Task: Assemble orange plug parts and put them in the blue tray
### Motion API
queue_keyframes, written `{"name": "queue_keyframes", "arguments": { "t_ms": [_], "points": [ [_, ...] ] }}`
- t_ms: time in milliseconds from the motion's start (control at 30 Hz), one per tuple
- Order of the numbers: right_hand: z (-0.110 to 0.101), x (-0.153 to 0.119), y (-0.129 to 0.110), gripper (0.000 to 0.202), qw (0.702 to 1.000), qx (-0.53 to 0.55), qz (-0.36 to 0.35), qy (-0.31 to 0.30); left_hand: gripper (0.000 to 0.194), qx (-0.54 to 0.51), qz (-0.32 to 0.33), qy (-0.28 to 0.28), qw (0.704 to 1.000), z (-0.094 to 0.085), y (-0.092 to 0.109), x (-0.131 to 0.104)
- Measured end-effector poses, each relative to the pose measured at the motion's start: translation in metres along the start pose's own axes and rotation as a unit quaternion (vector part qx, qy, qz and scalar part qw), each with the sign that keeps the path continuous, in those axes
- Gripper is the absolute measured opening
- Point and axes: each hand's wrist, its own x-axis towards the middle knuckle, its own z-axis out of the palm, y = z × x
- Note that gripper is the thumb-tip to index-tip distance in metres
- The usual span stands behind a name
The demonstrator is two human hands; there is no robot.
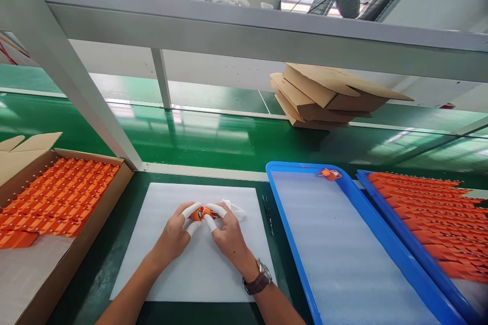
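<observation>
Over a white sheet point(183, 274), both my hands pinch a small orange part point(197, 214) whose exact kind I cannot make out. My left hand point(173, 236) grips its left side between thumb and fingers. On its right side, my right hand point(229, 236) does the same. White finger cots cover the thumbs and forefingers. Much of the part is hidden by the fingertips. A crumpled white cloth or tissue point(237, 210) lies just behind my right hand. Right of the sheet rests a thin dark pen-like tool point(268, 216).
At left stands a cardboard box point(102, 203) with rows of orange parts point(61, 193). A blue tray point(293, 244) to the right holds one orange part point(330, 174); beside it another blue tray point(396, 228) holds many. Folded cardboard boxes point(320, 96) lie behind a metal frame point(244, 30).
</observation>
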Motion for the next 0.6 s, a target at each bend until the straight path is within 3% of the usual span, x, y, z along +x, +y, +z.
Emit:
{"name": "queue_keyframes", "arguments": {
  "t_ms": [367, 600],
  "points": [
    [-0.0085, 0.0008, -0.0070, 0.035, 0.993, -0.014, -0.050, -0.110, 0.045, 0.077, 0.049, 0.003, 0.996, -0.0012, -0.0033, 0.0004],
    [-0.0089, 0.0012, -0.0072, 0.035, 0.992, -0.005, -0.027, -0.121, 0.044, 0.071, 0.038, -0.058, 0.995, -0.0068, -0.0012, 0.0030]
  ]
}}
